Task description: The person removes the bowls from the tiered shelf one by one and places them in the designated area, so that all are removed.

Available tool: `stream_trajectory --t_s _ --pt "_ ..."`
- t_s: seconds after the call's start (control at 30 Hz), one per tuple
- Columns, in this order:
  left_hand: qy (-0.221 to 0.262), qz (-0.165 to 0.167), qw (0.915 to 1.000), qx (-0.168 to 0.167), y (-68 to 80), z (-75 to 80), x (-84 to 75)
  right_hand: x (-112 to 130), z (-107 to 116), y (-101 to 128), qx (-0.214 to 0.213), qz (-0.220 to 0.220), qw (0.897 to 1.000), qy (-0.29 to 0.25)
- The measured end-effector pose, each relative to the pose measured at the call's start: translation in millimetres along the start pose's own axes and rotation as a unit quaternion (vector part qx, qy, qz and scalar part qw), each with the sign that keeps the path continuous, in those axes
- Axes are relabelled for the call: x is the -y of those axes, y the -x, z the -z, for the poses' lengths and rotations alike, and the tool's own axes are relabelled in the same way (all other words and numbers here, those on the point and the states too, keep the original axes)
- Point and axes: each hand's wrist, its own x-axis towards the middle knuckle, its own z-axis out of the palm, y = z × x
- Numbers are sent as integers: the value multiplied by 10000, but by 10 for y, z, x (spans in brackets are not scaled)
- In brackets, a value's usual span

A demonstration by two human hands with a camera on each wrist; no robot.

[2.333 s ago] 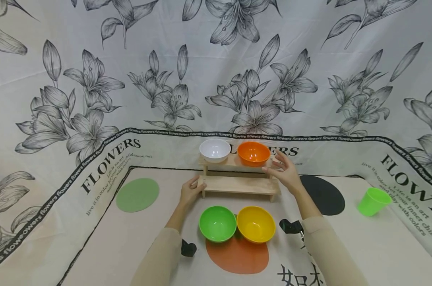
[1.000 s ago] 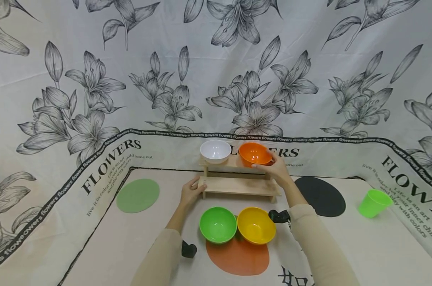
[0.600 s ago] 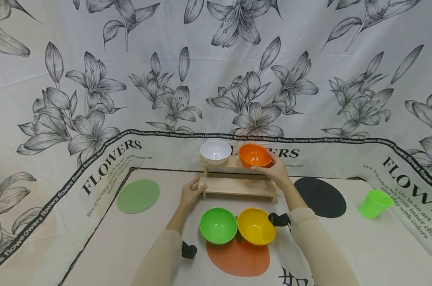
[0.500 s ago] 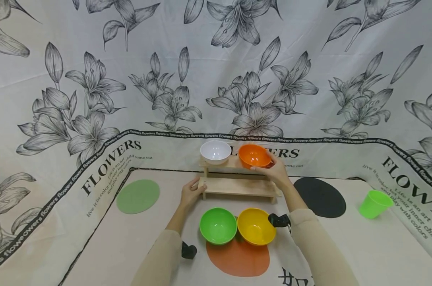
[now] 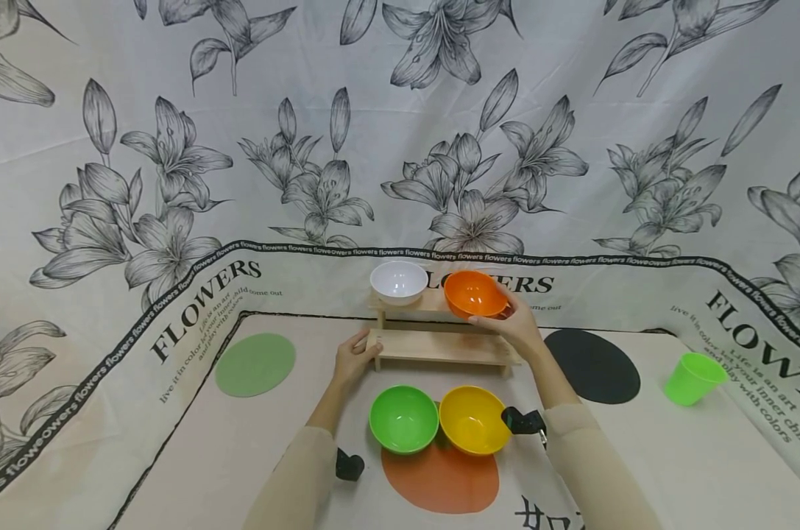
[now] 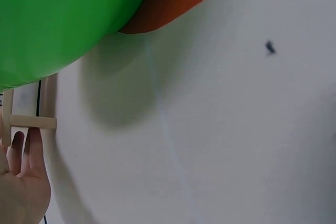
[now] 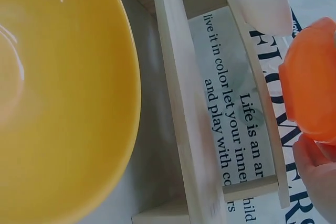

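Observation:
My right hand (image 5: 515, 324) pinches the right side of an orange bowl (image 5: 474, 293), thumb toward the front and fingers on the far side. The bowl overlaps the top tier of a two-tier wooden rack (image 5: 439, 346) in the head view; in the right wrist view the orange bowl (image 7: 312, 82) shows a gap from the rack's bar. A white bowl (image 5: 398, 283) sits at the top tier's left end. My left hand (image 5: 355, 358) grips the rack's left end at the lower tier, with the thumb in front. In front of the rack stand a green bowl (image 5: 403, 419) and a yellow bowl (image 5: 474, 421).
An orange-brown round mat (image 5: 439, 486) lies partly under the two front bowls. A green mat (image 5: 255, 364) is at left, a black mat (image 5: 595, 368) at right. Further right a lime cup (image 5: 694, 378) leans. A flowered cloth (image 5: 333, 184) hangs behind.
My right hand, earlier open beside the orange bowl, has closed on its side. The bowl has since shifted slightly right and toward me. My left hand stays on the rack.

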Motion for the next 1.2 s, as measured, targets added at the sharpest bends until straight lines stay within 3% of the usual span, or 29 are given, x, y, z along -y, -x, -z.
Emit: stream_trajectory --t_s 0.13,0.27,0.47,0.67,1.2 --pt "-28 10 10000 -14 9 -5 -14 18 38 90 53 11 10000 -24" --pt "-39 55 9998 -169 -88 -21 161 33 57 156 94 66 9999 -4" --pt "-34 59 9999 -134 -73 -23 145 54 67 239 134 266 9995 98" --pt "76 34 9999 -89 -65 -18 140 19 84 336 173 344 9990 -213" --pt "2 50 9998 -196 -68 -29 151 -103 213 689 15 405 9985 360"
